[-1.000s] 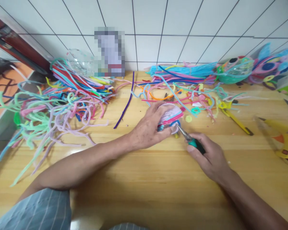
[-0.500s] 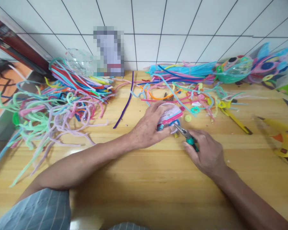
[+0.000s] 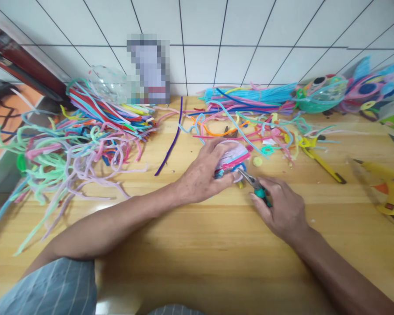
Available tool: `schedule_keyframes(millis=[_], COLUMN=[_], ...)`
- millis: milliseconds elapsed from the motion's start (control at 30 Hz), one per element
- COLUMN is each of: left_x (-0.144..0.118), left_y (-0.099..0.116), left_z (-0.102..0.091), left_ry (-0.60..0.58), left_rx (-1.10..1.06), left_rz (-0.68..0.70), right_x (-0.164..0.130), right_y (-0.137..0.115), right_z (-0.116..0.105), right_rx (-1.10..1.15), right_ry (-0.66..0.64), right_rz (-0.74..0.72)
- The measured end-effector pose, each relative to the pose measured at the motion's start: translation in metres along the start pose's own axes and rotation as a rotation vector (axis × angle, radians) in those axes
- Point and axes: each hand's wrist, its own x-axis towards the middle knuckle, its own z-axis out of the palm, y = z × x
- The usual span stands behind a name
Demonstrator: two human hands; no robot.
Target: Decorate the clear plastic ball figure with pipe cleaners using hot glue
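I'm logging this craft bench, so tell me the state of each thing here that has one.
Left hand: closed around the pipe-cleaner bundle.
Right hand: gripping the pliers.
Pliers: tip at the bundle.
Purple pipe cleaner: lying straight, loose.
Glue gun: lying on the table.
Yellow scissors: lying flat.
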Motion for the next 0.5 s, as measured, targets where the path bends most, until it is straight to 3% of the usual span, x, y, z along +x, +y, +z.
schedule_keyframes(millis=[500], left_x=[0.0003], left_y=[0.0013], left_z=[0.0000], left_ry=[0.000], left_rx=[-0.003], left_rz=[-0.008], right_x=[0.0030], right_y=[-0.0005], right_z=[-0.0018], right_rx=[-0.095], right_ry=[0.042], right_rz=[-0.058])
